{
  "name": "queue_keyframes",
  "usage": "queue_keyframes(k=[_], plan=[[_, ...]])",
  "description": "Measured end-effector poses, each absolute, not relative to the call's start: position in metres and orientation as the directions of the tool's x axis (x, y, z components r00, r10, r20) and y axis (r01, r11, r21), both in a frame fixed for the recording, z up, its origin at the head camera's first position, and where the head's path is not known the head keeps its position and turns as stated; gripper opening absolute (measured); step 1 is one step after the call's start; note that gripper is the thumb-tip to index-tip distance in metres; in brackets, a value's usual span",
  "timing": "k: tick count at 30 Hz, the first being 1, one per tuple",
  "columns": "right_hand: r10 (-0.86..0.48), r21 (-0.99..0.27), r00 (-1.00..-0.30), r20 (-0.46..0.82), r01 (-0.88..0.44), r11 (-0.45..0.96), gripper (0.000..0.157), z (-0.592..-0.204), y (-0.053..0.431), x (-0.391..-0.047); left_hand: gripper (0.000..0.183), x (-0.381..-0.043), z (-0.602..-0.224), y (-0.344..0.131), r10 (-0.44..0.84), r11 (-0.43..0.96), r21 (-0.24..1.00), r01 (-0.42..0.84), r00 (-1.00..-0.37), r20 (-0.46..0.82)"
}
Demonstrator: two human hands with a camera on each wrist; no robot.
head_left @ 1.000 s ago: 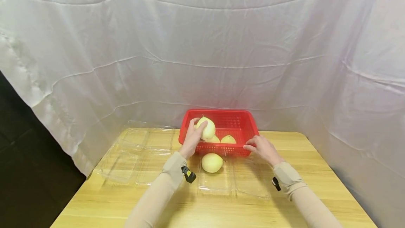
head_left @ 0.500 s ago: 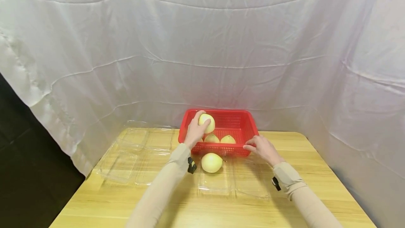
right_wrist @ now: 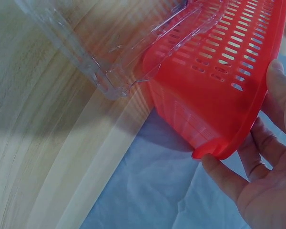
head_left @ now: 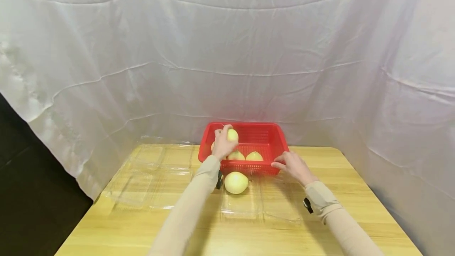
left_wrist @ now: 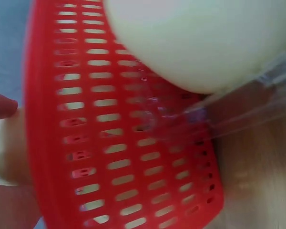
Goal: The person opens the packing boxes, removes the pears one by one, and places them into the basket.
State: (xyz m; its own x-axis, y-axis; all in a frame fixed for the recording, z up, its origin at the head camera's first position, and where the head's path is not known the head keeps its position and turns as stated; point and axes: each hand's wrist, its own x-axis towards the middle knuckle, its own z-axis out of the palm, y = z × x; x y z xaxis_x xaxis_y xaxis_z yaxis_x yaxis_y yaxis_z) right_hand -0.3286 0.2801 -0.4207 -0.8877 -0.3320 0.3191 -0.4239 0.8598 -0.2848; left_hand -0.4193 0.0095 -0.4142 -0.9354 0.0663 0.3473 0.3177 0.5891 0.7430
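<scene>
My left hand holds a pale yellow pear over the left part of a red plastic basket. In the left wrist view that pear shows at the left edge, beyond the basket wall. Several more pears lie in the basket, one partly behind my left hand. My right hand grips the rim at the front right corner; its thumb and fingers lie on either side of the rim in the right wrist view. Another pear sits in a clear plastic box before the basket.
More clear plastic boxes with raised lids stand on the left of the wooden table. The front box's transparent edge overlaps the basket in the right wrist view. A pale curtain hangs behind the table.
My left hand has moved slightly farther back and turned over the pear, which is now more covered by the fingers. My right hand keeps its grip on the rim.
</scene>
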Motion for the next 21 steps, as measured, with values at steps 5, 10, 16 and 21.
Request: queue_keyframes(k=[5,10,16,21], plan=[[-0.336,-0.293,-0.892,0.303,-0.423,0.858,0.013,-0.420,0.278,-0.328,0.059,-0.423,-0.427,0.012,0.217,0.678,0.579,0.452,-0.876,0.430],[-0.335,-0.295,-0.893,0.302,-0.422,0.858,0.013,-0.419,0.276,-0.329,0.048,-0.422,-0.429,0.013,0.254,0.730,0.521,0.442,-0.884,0.393],[-0.333,-0.281,-0.888,0.318,-0.423,0.861,0.012,-0.420,0.277,-0.329,0.043,-0.418,-0.423,0.018,0.276,0.791,0.487,0.371,-0.926,0.258],[-0.337,-0.289,-0.885,0.321,-0.431,0.855,0.014,-0.420,0.276,-0.327,0.041,-0.423,-0.425,0.021,0.294,0.832,0.428,0.353,-0.935,0.199]])
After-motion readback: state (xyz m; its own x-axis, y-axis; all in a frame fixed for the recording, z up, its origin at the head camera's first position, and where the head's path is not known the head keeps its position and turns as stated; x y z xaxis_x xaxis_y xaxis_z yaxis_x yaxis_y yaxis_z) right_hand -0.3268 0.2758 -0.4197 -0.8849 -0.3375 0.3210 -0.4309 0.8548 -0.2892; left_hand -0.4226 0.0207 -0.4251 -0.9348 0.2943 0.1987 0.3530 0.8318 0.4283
